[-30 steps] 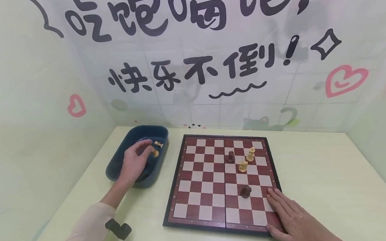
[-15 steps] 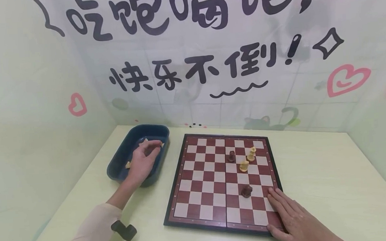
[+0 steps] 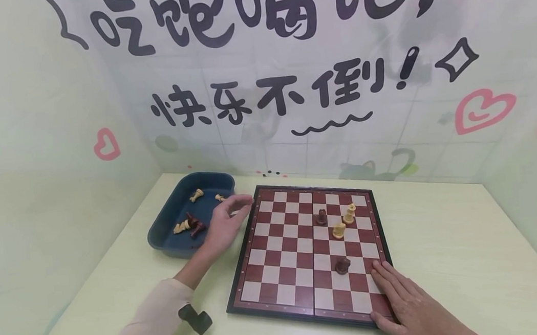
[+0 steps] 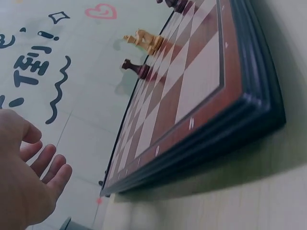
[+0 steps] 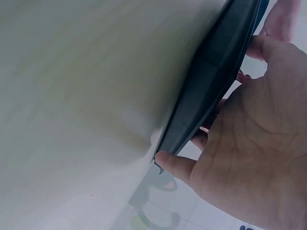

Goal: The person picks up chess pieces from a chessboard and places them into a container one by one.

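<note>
The left grip (image 3: 226, 224) is in the air at the left edge of the chessboard (image 3: 281, 259), toward the far left corner. Its fingers are bent loosely, with the thumb drawn near the forefinger so that only a small gap shows. Whether something small sits between the tips I cannot tell, nor whether they touch the board's edge.

The right grip (image 3: 410, 299) lies along the board's right edge, near the close corner, with the fingers stretched out and resting on the border; the right wrist view shows the palm beside the board's dark side.

Four pieces stand on the board, all right of its middle seam: a dark rook (image 3: 321, 217) and a tall pale piece (image 3: 349, 214) toward the far edge, a pale knight (image 3: 339, 231) just nearer, and a dark piece (image 3: 342, 265) closer to the near edge.

Left of the board, a blue tray (image 3: 169, 251) sits on the bench (image 3: 448, 243), holding loose pale pieces (image 3: 196, 195) and dark pieces (image 3: 195, 226), lying on their sides.
</note>
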### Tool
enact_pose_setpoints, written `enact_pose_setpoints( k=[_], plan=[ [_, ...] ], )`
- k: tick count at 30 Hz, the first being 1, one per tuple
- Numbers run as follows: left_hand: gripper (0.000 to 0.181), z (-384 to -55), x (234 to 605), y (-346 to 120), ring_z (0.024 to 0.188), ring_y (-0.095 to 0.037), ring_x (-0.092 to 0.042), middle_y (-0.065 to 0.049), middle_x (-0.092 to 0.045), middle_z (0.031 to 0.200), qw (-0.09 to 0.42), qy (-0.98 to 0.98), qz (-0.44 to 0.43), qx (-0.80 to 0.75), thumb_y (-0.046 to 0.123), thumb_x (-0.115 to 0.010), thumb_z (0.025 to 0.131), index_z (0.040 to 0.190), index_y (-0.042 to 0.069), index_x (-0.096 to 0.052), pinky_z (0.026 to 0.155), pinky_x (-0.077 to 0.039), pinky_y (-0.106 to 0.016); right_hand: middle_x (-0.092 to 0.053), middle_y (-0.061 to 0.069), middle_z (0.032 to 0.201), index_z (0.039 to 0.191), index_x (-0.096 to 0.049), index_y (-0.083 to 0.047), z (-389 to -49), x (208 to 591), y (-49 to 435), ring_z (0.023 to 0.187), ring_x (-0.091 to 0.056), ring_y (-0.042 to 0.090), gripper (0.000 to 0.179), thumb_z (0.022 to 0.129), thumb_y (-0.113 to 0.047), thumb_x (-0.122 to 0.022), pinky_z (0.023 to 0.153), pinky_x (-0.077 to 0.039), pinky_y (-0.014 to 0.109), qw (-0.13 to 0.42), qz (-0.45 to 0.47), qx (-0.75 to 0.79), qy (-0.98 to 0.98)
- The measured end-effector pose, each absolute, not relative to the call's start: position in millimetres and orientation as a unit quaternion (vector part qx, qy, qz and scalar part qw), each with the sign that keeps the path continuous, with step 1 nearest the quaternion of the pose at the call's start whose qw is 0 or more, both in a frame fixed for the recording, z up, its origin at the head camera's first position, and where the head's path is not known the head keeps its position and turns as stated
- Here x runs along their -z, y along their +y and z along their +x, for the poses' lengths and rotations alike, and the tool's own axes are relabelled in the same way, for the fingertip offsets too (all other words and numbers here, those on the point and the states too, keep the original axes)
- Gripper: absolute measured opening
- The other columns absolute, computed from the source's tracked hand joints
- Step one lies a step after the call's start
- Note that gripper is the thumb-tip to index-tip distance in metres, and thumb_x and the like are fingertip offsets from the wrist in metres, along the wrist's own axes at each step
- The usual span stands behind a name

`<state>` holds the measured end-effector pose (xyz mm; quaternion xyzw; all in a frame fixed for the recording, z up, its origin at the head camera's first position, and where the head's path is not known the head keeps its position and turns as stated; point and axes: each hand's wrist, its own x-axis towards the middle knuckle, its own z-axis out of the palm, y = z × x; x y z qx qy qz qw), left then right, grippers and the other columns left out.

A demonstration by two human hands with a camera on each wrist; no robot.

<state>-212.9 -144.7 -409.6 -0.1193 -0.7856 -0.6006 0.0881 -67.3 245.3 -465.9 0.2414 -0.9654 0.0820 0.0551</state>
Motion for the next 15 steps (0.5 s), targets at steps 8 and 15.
enact_pose_setpoints(
  k=[8,15],
  plan=[
    [0.019,-212,410,-116,0.111,-0.031,-0.062,-0.018,-0.068,0.117,0.084,-0.768,-0.153,0.615,0.001,-0.06,0.101,0.119,-0.004,-0.066,0.093,-0.051,-0.035,-0.04,0.012,0.157,0.149,-0.046,0.001,-66,464,245,0.143,-0.036,0.031,0.082,0.095,-0.059,-0.061,0.108,0.01,0.008,0.047,0.23,-0.085,-0.968],
    [0.022,-216,414,-99,0.114,-0.03,-0.062,-0.015,-0.067,0.119,0.047,-0.763,-0.165,0.624,0.003,-0.058,0.103,0.122,-0.005,-0.064,0.096,-0.05,-0.04,-0.041,0.013,0.157,0.149,-0.047,0.001,-66,466,244,0.142,-0.037,0.03,0.08,0.095,-0.056,-0.063,0.109,0.009,0.009,0.063,0.237,-0.084,-0.966]
  ],
)
